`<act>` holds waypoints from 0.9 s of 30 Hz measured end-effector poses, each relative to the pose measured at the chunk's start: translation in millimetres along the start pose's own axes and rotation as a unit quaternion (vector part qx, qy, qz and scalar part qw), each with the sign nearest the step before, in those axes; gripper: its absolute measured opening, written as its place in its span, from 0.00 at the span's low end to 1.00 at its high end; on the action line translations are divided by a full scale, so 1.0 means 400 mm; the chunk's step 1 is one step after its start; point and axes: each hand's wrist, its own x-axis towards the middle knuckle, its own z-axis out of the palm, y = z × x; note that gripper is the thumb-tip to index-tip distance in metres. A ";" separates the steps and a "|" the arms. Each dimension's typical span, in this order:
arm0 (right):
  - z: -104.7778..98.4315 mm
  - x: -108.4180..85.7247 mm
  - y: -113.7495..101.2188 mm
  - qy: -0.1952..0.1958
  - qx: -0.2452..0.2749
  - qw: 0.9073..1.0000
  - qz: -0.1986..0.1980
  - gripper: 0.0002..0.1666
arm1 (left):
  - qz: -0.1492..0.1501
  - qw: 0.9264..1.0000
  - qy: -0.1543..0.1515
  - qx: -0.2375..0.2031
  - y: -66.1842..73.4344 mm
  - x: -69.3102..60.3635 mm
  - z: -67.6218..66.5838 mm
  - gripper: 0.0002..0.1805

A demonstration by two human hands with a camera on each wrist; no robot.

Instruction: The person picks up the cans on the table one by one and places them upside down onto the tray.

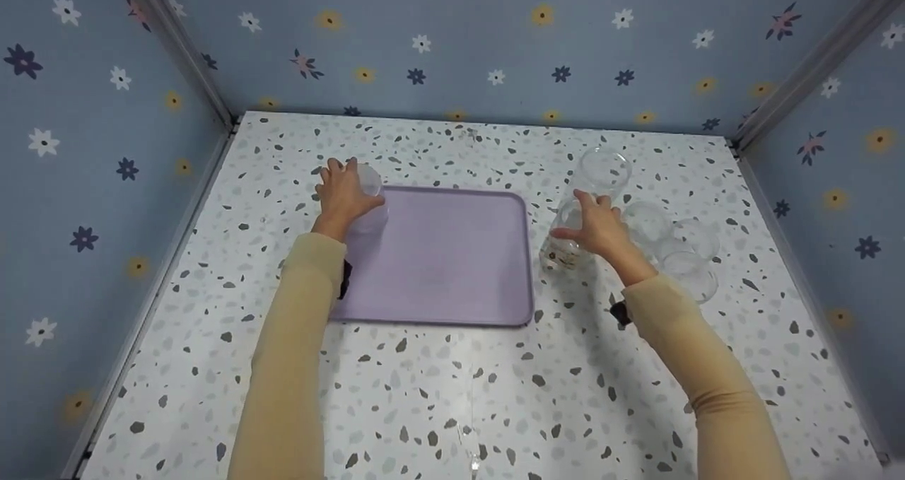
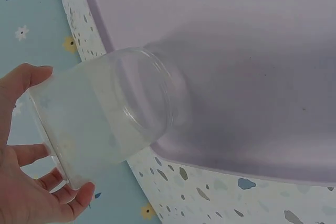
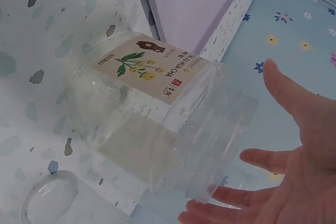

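At the tray's far left corner, my left hand point(image 1: 344, 196) grips a clear plastic cup point(image 1: 373, 215) by its upper end. The left wrist view shows thumb and fingers of the left hand point(image 2: 31, 192) round the wide end of the cup point(image 2: 105, 114), its ringed end at the purple tray point(image 2: 236, 77). To the tray's right stands a clear jar point(image 3: 131, 124) with a flower label. My right hand point(image 1: 599, 227) hovers at the mouth of this jar point(image 1: 562, 254). Its fingers are spread, the thumb apart from the jar; whether a fingertip touches the neck cannot be told.
Behind the labelled jar stands another clear container point(image 1: 604, 169). Several clear cups point(image 1: 689, 261) stand close together right of the right hand. Flowered walls point(image 1: 459, 49) border the speckled table point(image 1: 424, 395) at the back and sides.
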 end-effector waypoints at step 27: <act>0.010 0.019 -0.001 -0.011 -0.010 1.000 0.012 0.49 | -0.045 0.997 -0.065 0.007 -0.012 0.042 -0.007 0.48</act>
